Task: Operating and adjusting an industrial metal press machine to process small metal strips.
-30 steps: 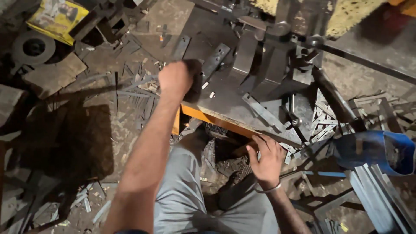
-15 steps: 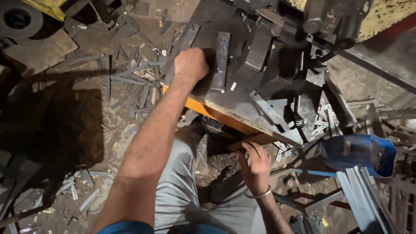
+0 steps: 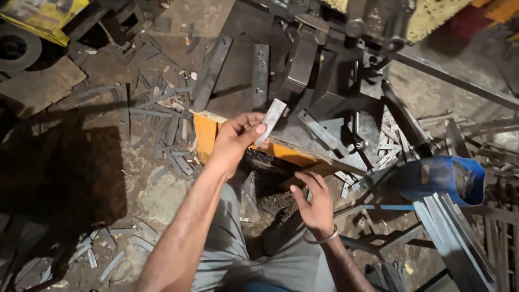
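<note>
Littering the floor at the left of the frame are loose metal offcuts (image 3: 162,124), and just right of them, at centre, the left hand (image 3: 235,138) has come up off the dark desk (image 3: 238,59), where it was pressed flat a moment ago, and is now pinched on a short grey metal strip (image 3: 271,120) held tilted above the desk's orange edge. Lower and to the right, the right hand (image 3: 313,203) hangs empty with fingers loosely apart, while a blue tub (image 3: 440,178) sits at far right.
</note>
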